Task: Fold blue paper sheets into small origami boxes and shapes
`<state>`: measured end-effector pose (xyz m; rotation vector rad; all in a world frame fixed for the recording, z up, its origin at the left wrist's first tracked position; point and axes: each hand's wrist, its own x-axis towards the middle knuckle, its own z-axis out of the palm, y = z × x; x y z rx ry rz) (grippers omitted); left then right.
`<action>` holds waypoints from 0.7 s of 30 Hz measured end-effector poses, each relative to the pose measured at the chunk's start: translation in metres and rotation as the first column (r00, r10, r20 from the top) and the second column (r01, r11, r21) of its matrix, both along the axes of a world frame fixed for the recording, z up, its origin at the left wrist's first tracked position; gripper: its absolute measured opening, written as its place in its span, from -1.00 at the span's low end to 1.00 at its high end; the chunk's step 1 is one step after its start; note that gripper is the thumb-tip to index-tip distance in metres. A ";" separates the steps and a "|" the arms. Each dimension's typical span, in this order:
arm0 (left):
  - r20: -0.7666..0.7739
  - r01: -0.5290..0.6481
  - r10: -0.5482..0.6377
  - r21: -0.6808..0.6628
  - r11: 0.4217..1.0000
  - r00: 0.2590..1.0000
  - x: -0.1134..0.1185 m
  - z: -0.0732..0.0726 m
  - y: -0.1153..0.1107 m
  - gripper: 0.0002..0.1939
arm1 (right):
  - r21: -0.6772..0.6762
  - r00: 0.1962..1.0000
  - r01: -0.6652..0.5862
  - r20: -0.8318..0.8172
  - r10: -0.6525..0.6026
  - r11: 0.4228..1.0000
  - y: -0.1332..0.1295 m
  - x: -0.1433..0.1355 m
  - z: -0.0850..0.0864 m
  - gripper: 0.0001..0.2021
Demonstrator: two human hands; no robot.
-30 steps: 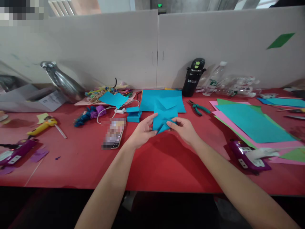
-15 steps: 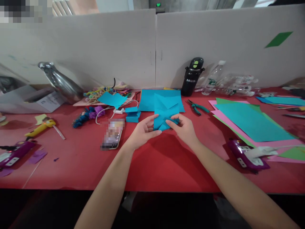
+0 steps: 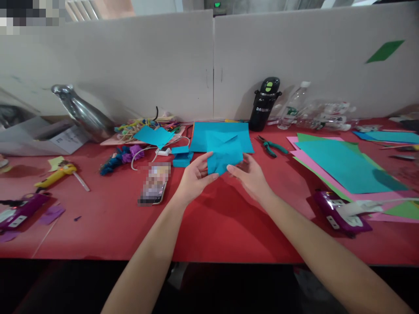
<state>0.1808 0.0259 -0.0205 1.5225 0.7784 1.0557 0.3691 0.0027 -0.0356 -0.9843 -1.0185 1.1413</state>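
Note:
Both hands hold a folded piece of blue paper [image 3: 224,158] above the red table. My left hand [image 3: 196,178] grips its left edge between thumb and fingers. On the other side, my right hand [image 3: 250,174] pinches the lower right part, thumb in front and the fingers partly hidden behind the paper. Creases and a pointed flap show on its upper face. Behind it lies a flat blue sheet [image 3: 199,135]. A small folded blue paper piece [image 3: 182,158] stands just left of the hands.
A phone [image 3: 155,183] lies left of my forearm; a yellow glue gun [image 3: 57,175] is farther left. Pliers [image 3: 271,146], a black bottle [image 3: 264,107] and coloured sheets [image 3: 347,165] are on the right. Purple power strips [image 3: 340,213] flank the work area, and a partition [image 3: 147,65] closes the back.
The lower right part of the folded paper, bunched under my right fingers before, now lies flatter and wider. The paper has shifted slightly left, and my right thumb rests near its lower edge.

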 end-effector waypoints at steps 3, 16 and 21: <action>0.015 0.030 -0.030 0.006 1.000 0.999 0.003 -0.002 -0.001 -0.26 | -0.080 0.992 -0.125 -0.032 0.123 0.989 -0.001 -0.002 -0.001 -0.67; 0.074 0.083 -0.068 -0.214 0.973 0.995 -0.006 0.010 -0.003 -0.33 | -0.110 0.984 -0.077 -0.166 0.058 0.991 0.004 0.007 0.003 -0.70; 0.034 0.079 -0.073 -0.302 0.950 0.997 -0.005 0.011 -0.004 -0.65 | -0.105 0.986 -0.057 -0.159 0.040 0.993 0.005 0.010 0.007 -0.71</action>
